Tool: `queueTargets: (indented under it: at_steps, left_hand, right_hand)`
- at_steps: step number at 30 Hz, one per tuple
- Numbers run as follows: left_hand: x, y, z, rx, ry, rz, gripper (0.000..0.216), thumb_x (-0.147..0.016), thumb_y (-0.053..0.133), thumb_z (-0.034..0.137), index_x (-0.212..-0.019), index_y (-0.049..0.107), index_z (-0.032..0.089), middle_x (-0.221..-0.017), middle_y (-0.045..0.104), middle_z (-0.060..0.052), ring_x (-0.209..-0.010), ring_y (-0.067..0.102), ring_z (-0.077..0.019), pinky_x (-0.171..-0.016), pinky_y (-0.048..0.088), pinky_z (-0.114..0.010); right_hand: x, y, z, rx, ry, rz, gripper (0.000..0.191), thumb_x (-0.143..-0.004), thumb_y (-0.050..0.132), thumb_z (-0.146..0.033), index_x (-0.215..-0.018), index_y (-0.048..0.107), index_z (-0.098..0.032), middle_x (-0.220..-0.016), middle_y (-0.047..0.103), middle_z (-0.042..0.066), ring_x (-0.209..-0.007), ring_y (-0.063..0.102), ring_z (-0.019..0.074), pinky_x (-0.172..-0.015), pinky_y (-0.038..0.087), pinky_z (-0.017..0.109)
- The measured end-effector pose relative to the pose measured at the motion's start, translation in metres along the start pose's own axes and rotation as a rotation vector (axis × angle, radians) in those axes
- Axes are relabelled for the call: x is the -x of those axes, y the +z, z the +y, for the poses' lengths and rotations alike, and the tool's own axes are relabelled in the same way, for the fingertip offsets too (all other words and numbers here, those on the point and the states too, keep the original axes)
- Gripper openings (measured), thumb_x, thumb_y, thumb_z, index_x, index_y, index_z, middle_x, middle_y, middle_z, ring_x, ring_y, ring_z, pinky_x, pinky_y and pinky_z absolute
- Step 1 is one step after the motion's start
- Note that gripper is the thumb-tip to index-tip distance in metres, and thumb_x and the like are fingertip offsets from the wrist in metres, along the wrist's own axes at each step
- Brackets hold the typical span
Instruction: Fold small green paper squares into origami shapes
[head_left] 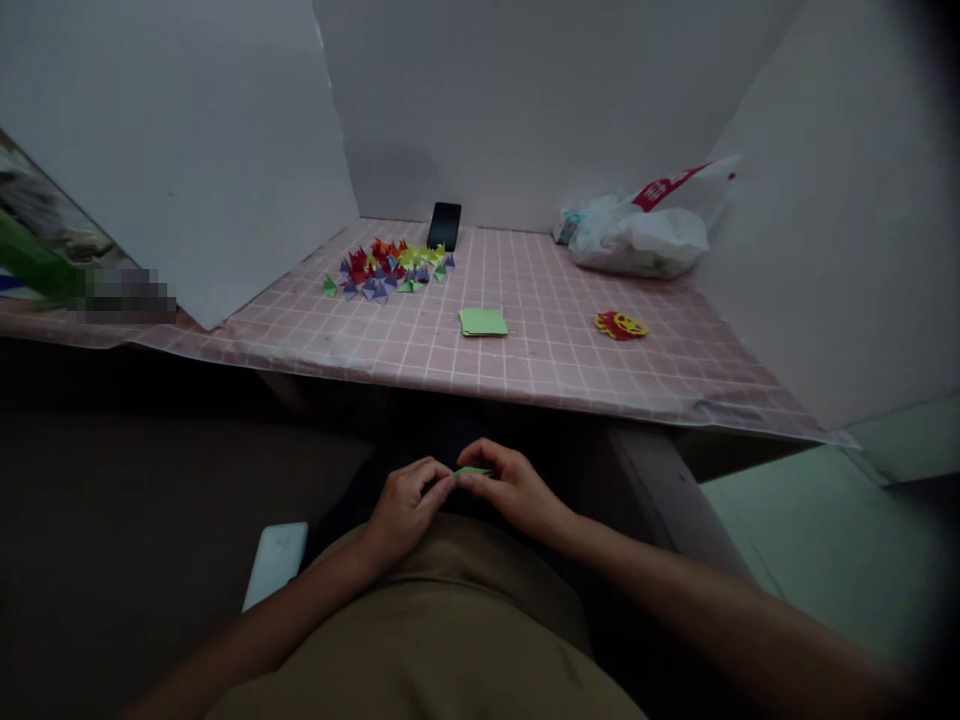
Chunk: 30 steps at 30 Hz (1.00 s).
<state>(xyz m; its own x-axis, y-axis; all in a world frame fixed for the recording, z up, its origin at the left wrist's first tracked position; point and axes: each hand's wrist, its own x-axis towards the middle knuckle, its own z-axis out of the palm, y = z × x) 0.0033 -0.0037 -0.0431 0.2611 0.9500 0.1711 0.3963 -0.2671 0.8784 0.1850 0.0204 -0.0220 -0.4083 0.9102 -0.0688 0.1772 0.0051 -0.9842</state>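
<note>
Above my lap, below the table's front edge, a small green piece of folded paper [474,471] is pinched between my two hands. My left hand [411,500] grips its left end with thumb and forefinger. Curled around the right side of the paper is my right hand [517,490], thumb beneath and fingers above, partly hiding it. On the table ahead lies a stack of square green paper sheets [484,321]. Further back to the left stands a cluster of small folded paper pieces [382,270] in red, orange, yellow, green and purple.
A black phone [445,226] leans at the back. Red and yellow paper cutouts [621,325] lie right on the pink checked table [540,350], before a white plastic bag [645,235]. White panels [525,110] enclose the table. A white rectangular object [276,562] sits beside my left thigh.
</note>
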Motion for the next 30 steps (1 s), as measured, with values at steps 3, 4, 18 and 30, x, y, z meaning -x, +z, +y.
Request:
queueTargets:
  at_steps: [3, 4, 18, 30]
  left_hand:
    - [0.001, 0.001, -0.003, 0.039, 0.005, 0.033, 0.010, -0.087, 0.060, 0.026, -0.086, 0.066, 0.018, -0.077, 0.065, -0.001, -0.071, 0.060, -0.0148, -0.067, 0.045, -0.026]
    - [0.001, 0.002, -0.005, 0.090, -0.016, 0.059, 0.011, -0.085, 0.063, 0.025, -0.093, 0.065, 0.019, -0.082, 0.066, -0.002, -0.073, 0.062, -0.0153, -0.068, 0.047, -0.026]
    - [0.001, 0.003, -0.010, 0.266, -0.140, 0.158, 0.011, -0.080, 0.068, 0.026, -0.085, 0.063, 0.018, -0.075, 0.066, 0.000, -0.068, 0.063, -0.0150, -0.063, 0.049, -0.025]
    - [0.002, -0.002, 0.000, 0.242, 0.081, 0.207, 0.010, -0.084, 0.062, 0.018, -0.074, 0.062, 0.018, -0.091, 0.066, -0.005, -0.086, 0.062, -0.0173, -0.076, 0.047, -0.029]
  right_hand:
    - [0.001, -0.001, -0.001, 0.024, -0.001, -0.003, 0.017, -0.081, 0.061, -0.028, -0.070, 0.059, -0.016, -0.059, 0.054, -0.002, -0.056, 0.048, 0.0111, -0.056, 0.036, 0.024]
    - [0.001, -0.001, -0.001, 0.014, 0.001, 0.013, 0.019, -0.082, 0.060, -0.029, -0.069, 0.059, -0.016, -0.057, 0.054, -0.002, -0.055, 0.047, 0.0112, -0.056, 0.036, 0.024]
    - [0.005, 0.006, -0.001, -0.133, 0.017, 0.070, 0.019, -0.081, 0.063, -0.031, -0.069, 0.060, -0.016, -0.058, 0.060, -0.001, -0.057, 0.051, 0.0116, -0.059, 0.039, 0.025]
    - [0.004, 0.005, 0.000, -0.096, 0.013, 0.026, 0.020, -0.083, 0.062, -0.032, -0.072, 0.062, -0.016, -0.059, 0.058, -0.001, -0.056, 0.049, 0.0111, -0.057, 0.037, 0.025]
